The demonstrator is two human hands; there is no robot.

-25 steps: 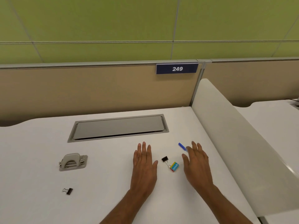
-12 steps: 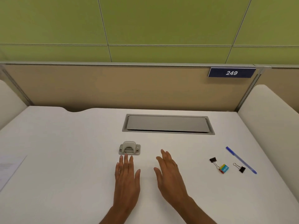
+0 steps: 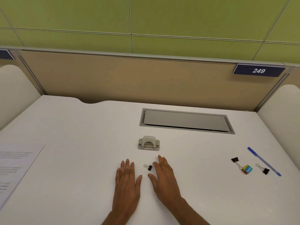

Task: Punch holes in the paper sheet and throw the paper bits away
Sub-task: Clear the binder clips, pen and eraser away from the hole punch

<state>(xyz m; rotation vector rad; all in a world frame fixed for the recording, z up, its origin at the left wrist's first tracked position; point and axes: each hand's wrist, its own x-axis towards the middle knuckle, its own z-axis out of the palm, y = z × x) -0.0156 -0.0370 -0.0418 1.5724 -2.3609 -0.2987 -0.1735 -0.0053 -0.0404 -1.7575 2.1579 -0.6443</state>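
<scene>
Nothing of the task looks begun. I judge this to be the opening step, with the things laid out and nothing picked up. The left hand (image 3: 127,181) and the right hand (image 3: 164,177) lie palm down, side by side and a little apart, over the white tabletop (image 3: 81,127). Their fingers are straight and hold nothing. Whether the palms rest on the surface or hover just above it I cannot tell.

The small grey metal two-hole punch (image 3: 148,143) stands just beyond the fingertips, nearly in line with the gap between the hands, with no paper in it. The white printed paper sheet (image 3: 16,168) lies flat well off to the left of the left hand, cut by the edge of the view. A small black binder clip (image 3: 148,167) sits in the gap between the hands, just beside the right forefinger. Well off to the right of the right hand lie a pair of black binder clips (image 3: 235,159), a small multicoloured block (image 3: 247,169) and a blue ballpoint pen (image 3: 263,161).

The next move probably falls to the left hand: a long reach leftward to take the sheet by its near edge and draw it across to the punch. The sheet's edge must then go squarely into the slot while the other hand steadies the base and presses the lever. The clip between the hands may need nudging aside. No bin is in view, so a place for the bits has yet to be found.
</scene>
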